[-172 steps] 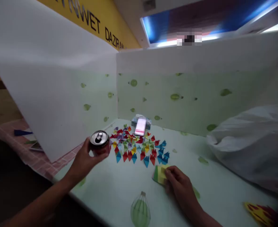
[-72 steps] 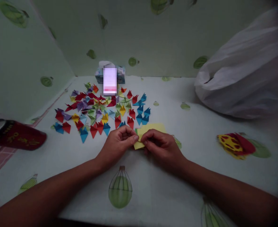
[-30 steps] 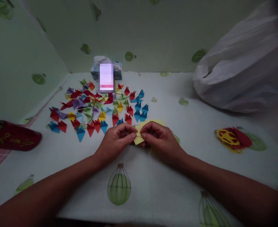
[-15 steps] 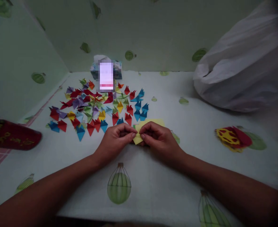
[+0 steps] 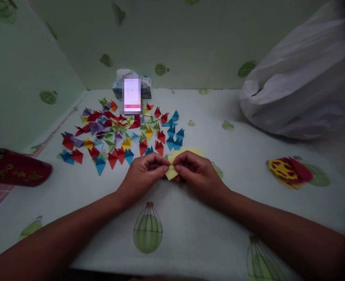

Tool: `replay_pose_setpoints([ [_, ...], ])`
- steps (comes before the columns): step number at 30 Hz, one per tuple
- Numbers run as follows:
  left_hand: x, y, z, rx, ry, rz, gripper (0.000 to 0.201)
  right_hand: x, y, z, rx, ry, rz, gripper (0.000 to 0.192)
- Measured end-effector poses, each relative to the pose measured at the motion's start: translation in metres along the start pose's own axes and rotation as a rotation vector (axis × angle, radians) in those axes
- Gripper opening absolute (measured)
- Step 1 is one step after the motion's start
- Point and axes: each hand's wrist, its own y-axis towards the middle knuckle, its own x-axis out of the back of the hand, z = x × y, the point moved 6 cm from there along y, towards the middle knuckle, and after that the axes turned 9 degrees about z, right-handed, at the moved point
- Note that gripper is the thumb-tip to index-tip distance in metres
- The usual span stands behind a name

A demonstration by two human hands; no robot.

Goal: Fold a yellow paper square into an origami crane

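Between my two hands is a small piece of folded yellow paper (image 5: 170, 174), with its lower corner pointing toward me. My left hand (image 5: 145, 171) pinches its left side between thumb and fingers. On the other side, my right hand (image 5: 198, 173) pinches it the same way, and the fingertips of both hands nearly meet. Flat on the table just behind my right hand lies yellow paper (image 5: 194, 150), partly covered by that hand. Many folded paper cranes (image 5: 120, 154) in red, blue, green, yellow and purple spread out beyond my left hand.
A phone with a lit, blurred screen (image 5: 132, 93) leans against a tissue box (image 5: 147, 86) at the back. To the left lies a dark red can (image 5: 22, 168). A white plastic bag (image 5: 292, 93) bulges at the right, with red and yellow cut-outs (image 5: 289, 171) nearer me.
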Motion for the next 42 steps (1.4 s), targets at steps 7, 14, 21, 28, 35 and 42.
replay_pose_setpoints([
  [7,-0.0007,-0.0005,0.0009,0.000,-0.007,0.016,0.015,0.0002,-0.0008,0.0009,-0.001,-0.033,-0.008,0.006],
  [14,0.0014,0.0008,-0.0006,-0.023,-0.093,0.028,0.020,0.0022,0.0000,0.0024,0.003,-0.039,-0.036,0.005],
  [21,0.0008,0.0009,-0.0009,-0.019,-0.109,0.025,0.022,0.0019,-0.0001,0.0035,-0.015,-0.026,-0.052,0.006],
  [28,-0.0011,0.0024,0.0026,-0.031,-0.117,0.032,0.022,0.0017,-0.0005,0.0042,-0.013,-0.037,-0.048,0.007],
  [35,-0.0006,0.0005,-0.0005,0.007,-0.077,0.003,0.019,0.0016,-0.0010,0.0041,-0.028,0.005,-0.048,0.007],
  [42,0.0025,0.0015,-0.0023,0.000,-0.066,0.026,0.016,0.0028,-0.0007,0.0027,-0.031,0.022,-0.068,0.007],
])
